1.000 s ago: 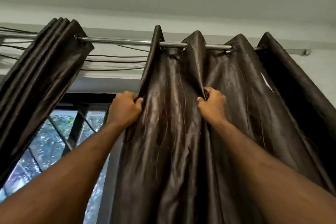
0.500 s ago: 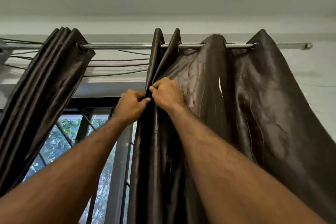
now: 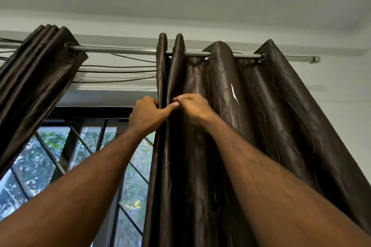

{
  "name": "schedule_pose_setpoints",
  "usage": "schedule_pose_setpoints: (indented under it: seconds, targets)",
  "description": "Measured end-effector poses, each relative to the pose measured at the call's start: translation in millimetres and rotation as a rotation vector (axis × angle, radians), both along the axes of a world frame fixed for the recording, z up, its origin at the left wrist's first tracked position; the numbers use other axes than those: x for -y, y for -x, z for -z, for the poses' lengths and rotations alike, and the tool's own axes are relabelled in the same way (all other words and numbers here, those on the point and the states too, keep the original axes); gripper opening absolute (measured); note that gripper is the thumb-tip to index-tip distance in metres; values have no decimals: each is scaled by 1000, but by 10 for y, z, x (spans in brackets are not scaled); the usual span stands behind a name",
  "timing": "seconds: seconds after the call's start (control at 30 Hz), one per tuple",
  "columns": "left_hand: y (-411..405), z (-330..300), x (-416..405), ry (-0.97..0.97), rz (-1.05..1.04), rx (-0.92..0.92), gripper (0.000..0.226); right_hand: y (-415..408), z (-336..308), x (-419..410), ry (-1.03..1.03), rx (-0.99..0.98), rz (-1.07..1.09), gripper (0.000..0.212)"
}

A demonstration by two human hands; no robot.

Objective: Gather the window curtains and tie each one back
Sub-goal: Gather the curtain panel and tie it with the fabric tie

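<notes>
Right curtain [image 3: 230, 126] hangs from the rod [image 3: 120, 50], its first two folds bunched near the rod's middle. Left hand [image 3: 146, 114] grips the leading fold; right hand [image 3: 192, 106] pinches the next. Left curtain [image 3: 36, 78] sits gathered at the rod's left end, window [image 3: 60, 156] between.

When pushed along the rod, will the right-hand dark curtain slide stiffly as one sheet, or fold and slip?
The right curtain probably folds: its pleats already bunch where the left hand and right hand pinch them. Its glossy sheen suggests slippery cloth. Its eyelets likely glide along the metal rod.
</notes>
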State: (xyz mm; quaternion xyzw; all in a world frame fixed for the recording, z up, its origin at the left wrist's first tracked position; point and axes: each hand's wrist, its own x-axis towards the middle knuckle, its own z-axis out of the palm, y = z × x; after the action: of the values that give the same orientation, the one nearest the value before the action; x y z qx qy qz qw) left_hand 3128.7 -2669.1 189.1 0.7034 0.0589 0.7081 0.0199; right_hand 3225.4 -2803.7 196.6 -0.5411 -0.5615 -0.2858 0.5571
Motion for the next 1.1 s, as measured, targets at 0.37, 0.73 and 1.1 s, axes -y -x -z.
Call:
schedule_pose_setpoints:
  seconds: [0.37, 0.73, 1.1]
  targets:
    - [0, -34, 12, 25, -103, -1, 18, -806, -36, 725, -279, -179, 818, 66]
    - [-86, -43, -5, 56, -9, 72, 43, -694, -41, 603, -340, -8, 1002, 16]
    - [96, -61, -80, 17, -10, -6, 30, -563, -94, 423, -356, -226, 707, 19]
